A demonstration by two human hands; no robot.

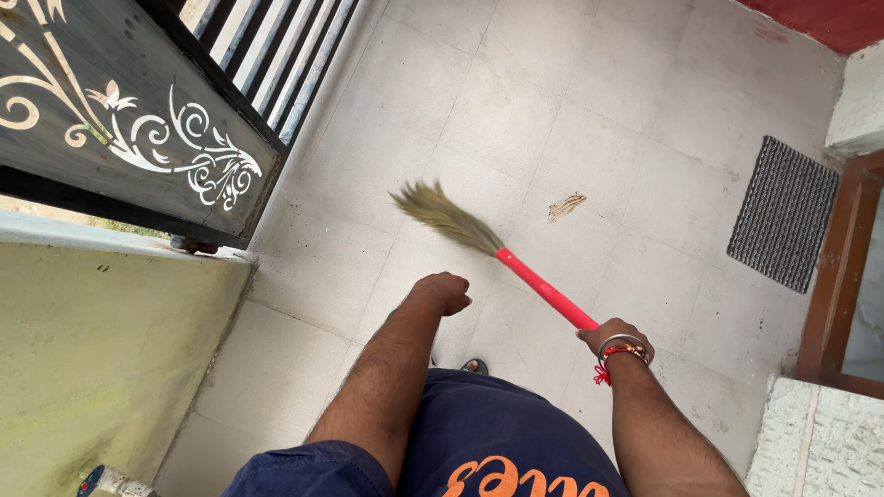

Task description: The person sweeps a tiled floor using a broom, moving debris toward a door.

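Right hand (pixel 615 337) fingers wrapped round the red broom (pixel 488 243) handle, bristles low over the floor (pixel 516 110) ahead. Left hand (pixel 444 293) curled in a loose fist, empty. Gate (pixel 138 129) left, mat (pixel 783 213) right, debris (pixel 565 206) just beyond the bristles.

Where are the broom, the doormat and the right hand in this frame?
broom (pixel 543 287), head view, on the middle of its red handle.
doormat (pixel 783 213), head view, on the middle of its dark ribbed surface.
right hand (pixel 610 335), head view, on the back of the hand gripping the handle's end.
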